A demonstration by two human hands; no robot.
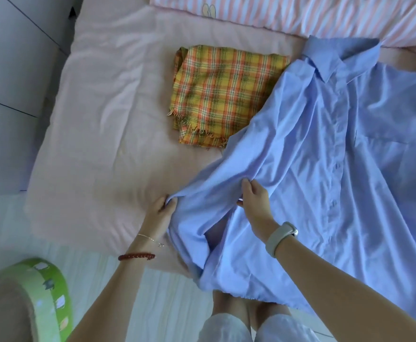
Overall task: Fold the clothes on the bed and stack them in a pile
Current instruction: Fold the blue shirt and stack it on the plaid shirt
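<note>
The setting was a bedroom in a private home. A bed (98, 134) covered by a pale pink sheet occupied most of the view. A pink-and-white striped quilt (300, 13) lay along its far edge. Household garments rested on the sheet: a folded plaid cloth (221, 95) and a blue button-up shirt (350, 149). A green patterned cushion (46, 292) sat on the light floor (12, 223) beside the bed.

Blue shirt (350, 149) spread button-side up across right half of frame, collar at top, hem hanging off bed (98, 124) edge at bottom. Left hand (159, 211) grips sleeve end at lower centre; right hand (256, 203) pinches sleeve just right of it. Folded plaid cloth (221, 95) upper centre, shirt overlapping its right edge
</note>
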